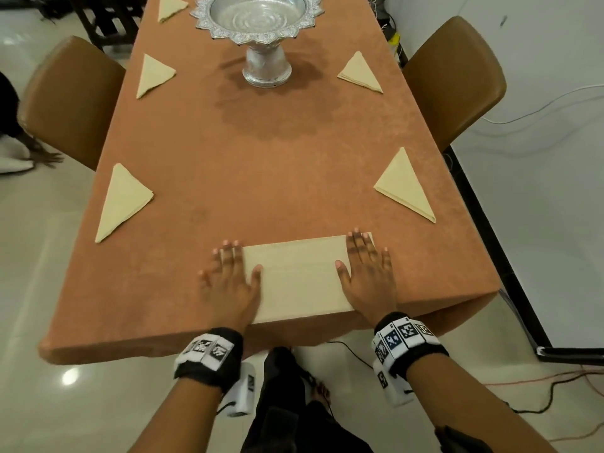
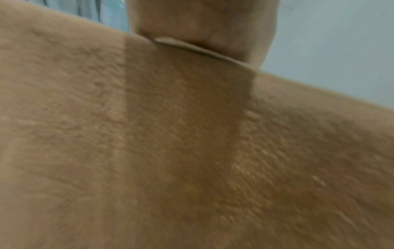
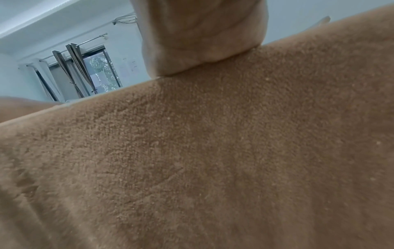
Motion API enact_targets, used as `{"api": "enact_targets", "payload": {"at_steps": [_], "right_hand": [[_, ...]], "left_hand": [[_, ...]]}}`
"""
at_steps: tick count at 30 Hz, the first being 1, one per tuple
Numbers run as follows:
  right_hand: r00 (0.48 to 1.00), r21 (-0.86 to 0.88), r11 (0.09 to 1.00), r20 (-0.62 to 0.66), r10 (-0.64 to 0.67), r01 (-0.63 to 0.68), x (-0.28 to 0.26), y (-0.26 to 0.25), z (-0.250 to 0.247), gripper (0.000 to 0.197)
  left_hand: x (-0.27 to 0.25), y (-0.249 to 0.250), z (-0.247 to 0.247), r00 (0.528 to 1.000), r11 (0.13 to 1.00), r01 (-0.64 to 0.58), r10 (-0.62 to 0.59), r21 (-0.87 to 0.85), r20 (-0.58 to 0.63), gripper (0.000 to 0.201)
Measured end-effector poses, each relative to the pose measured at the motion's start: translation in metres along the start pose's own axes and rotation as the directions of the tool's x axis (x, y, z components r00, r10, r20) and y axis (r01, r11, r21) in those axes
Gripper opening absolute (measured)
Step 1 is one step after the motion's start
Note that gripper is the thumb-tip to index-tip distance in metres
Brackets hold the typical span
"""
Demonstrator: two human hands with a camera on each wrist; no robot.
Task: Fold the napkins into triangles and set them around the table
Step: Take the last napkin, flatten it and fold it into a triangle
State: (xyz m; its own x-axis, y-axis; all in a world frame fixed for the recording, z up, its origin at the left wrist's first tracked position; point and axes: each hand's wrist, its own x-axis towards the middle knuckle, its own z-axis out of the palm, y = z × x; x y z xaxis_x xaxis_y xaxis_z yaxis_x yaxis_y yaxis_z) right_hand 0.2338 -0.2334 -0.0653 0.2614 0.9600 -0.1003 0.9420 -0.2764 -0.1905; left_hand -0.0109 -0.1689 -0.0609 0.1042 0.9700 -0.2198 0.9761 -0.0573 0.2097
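Note:
A cream napkin (image 1: 297, 279) lies as a flat rectangle on the orange-brown tablecloth (image 1: 261, 178), close to the near edge. My left hand (image 1: 228, 276) presses flat on its left end with fingers straight and spread. My right hand (image 1: 366, 273) presses flat on its right end in the same way. Several folded cream triangles sit along the long sides, among them a near-left triangle (image 1: 124, 201) and a near-right triangle (image 1: 407, 188). The left wrist view shows the palm (image 2: 202, 25) on a thin napkin edge (image 2: 192, 48). The right wrist view shows the palm (image 3: 202, 38) down on the cloth.
A silver pedestal bowl (image 1: 261, 21) stands in the middle of the far half. Brown padded chairs flank the table on the left (image 1: 72, 99) and on the right (image 1: 457, 80). Another person's hand (image 1: 45, 155) reaches to the floor at far left. Cables (image 1: 555, 384) trail over the floor at right.

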Motion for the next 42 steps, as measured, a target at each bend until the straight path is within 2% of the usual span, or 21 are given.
{"api": "enact_targets", "payload": {"at_steps": [2, 3, 5, 6, 8, 10, 15, 17, 19, 20, 21, 22, 23, 24, 25, 26, 29, 31, 33, 37, 42], "right_hand": [[1.000, -0.005, 1.000, -0.008, 0.003, -0.003, 0.000, 0.001, 0.000, 0.073], [1.000, -0.004, 1.000, -0.005, 0.004, -0.004, 0.000, 0.000, 0.000, 0.073], [1.000, -0.003, 1.000, -0.006, 0.006, -0.006, 0.001, 0.000, 0.000, 0.072], [1.000, -0.002, 1.000, -0.006, 0.005, -0.005, 0.001, 0.000, 0.000, 0.072], [1.000, 0.004, 1.000, -0.009, 0.005, -0.005, 0.000, 0.000, 0.000, 0.072], [1.000, 0.008, 1.000, -0.019, 0.007, -0.007, 0.000, 0.000, 0.000, 0.072], [1.000, 0.005, 1.000, 0.001, 0.010, -0.010, 0.000, -0.002, -0.003, 0.073], [1.000, 0.003, 1.000, 0.003, 0.006, -0.006, -0.001, -0.001, -0.005, 0.074], [1.000, 0.013, 1.000, 0.025, -0.004, 0.004, 0.000, 0.000, -0.007, 0.077], [0.999, 0.043, 0.999, 0.032, -0.006, 0.005, 0.001, 0.001, -0.008, 0.079], [1.000, 0.099, 0.995, 0.030, 0.002, -0.005, 0.001, 0.002, -0.009, 0.080], [1.000, 0.173, 0.984, 0.011, 0.029, -0.031, 0.001, 0.005, -0.010, 0.079], [0.997, 0.251, 0.966, -0.027, 0.073, -0.064, 0.001, 0.009, -0.013, 0.076], [0.989, 0.318, 0.942, -0.070, 0.132, -0.103, -0.001, 0.015, -0.014, 0.070], [0.974, 0.370, 0.917, -0.109, 0.199, -0.146, -0.004, 0.022, -0.016, 0.063], [0.954, 0.407, 0.895, -0.150, 0.261, -0.182, -0.009, 0.028, -0.018, 0.058], [0.875, 0.443, 0.865, -0.292, 0.387, -0.234, -0.026, 0.041, -0.024, 0.044], [0.834, 0.462, 0.847, -0.334, 0.439, -0.262, -0.036, 0.044, -0.026, 0.030], [0.833, 0.481, 0.833, -0.316, 0.454, -0.272, -0.040, 0.043, -0.027, 0.024], [0.861, 0.487, 0.813, -0.210, 0.463, -0.318, -0.038, 0.036, -0.027, 0.024], [0.918, 0.524, 0.769, 0.072, 0.389, -0.367, -0.017, 0.025, -0.045, 0.059]], "left_hand": [[0.004, -0.015, -0.012, 0.990, 0.989, 0.137, -0.139, -0.059, -0.036, 0.069], [0.004, -0.008, -0.014, 0.990, 0.990, 0.120, -0.125, -0.075, -0.066, 0.068], [0.002, 0.028, -0.009, 0.987, 0.991, -0.118, 0.109, -0.071, -0.114, 0.064], [-0.001, 0.050, -0.001, 0.967, 0.968, -0.245, 0.239, -0.061, -0.091, 0.063], [-0.008, 0.078, 0.013, 0.939, 0.939, -0.343, 0.344, -0.036, 0.025, 0.062], [-0.005, 0.069, 0.018, 0.958, 0.960, -0.280, 0.279, 0.018, 0.062, 0.063], [0.000, -0.007, -0.003, 0.997, 0.998, -0.060, 0.060, 0.007, 0.042, 0.068], [0.004, -0.024, -0.016, 0.994, 0.997, 0.069, -0.067, -0.022, 0.086, 0.071], [0.014, -0.024, -0.035, 0.968, 0.977, 0.209, -0.202, -0.034, 0.147, 0.073], [0.022, -0.017, -0.045, 0.965, 0.973, 0.228, -0.220, -0.038, 0.145, 0.074], [0.033, -0.005, -0.054, 0.980, 0.984, 0.174, -0.170, -0.037, 0.104, 0.073], [0.045, 0.012, -0.060, 0.998, 0.998, 0.050, -0.049, -0.022, 0.042, 0.071], [0.058, 0.034, -0.063, 0.992, 0.992, -0.123, 0.123, 0.003, -0.005, 0.069], [0.069, 0.060, -0.064, 0.950, 0.950, -0.311, 0.312, 0.038, -0.014, 0.067], [0.078, 0.088, -0.062, 0.881, 0.879, -0.472, 0.472, 0.070, 0.016, 0.064], [0.084, 0.115, -0.058, 0.813, 0.807, -0.582, 0.578, 0.094, 0.071, 0.060], [0.089, 0.174, -0.044, 0.658, 0.646, -0.752, 0.720, 0.133, 0.220, 0.050], [0.087, 0.193, -0.033, 0.590, 0.566, -0.807, 0.762, 0.169, 0.267, 0.040], [0.085, 0.202, -0.025, 0.570, 0.546, -0.821, 0.773, 0.167, 0.278, 0.032], [0.083, 0.204, -0.017, 0.513, 0.524, -0.851, 0.825, 0.020, 0.238, 0.017], [0.094, 0.194, -0.027, 0.515, 0.553, -0.798, 0.832, -0.241, 0.205, 0.005]]}}
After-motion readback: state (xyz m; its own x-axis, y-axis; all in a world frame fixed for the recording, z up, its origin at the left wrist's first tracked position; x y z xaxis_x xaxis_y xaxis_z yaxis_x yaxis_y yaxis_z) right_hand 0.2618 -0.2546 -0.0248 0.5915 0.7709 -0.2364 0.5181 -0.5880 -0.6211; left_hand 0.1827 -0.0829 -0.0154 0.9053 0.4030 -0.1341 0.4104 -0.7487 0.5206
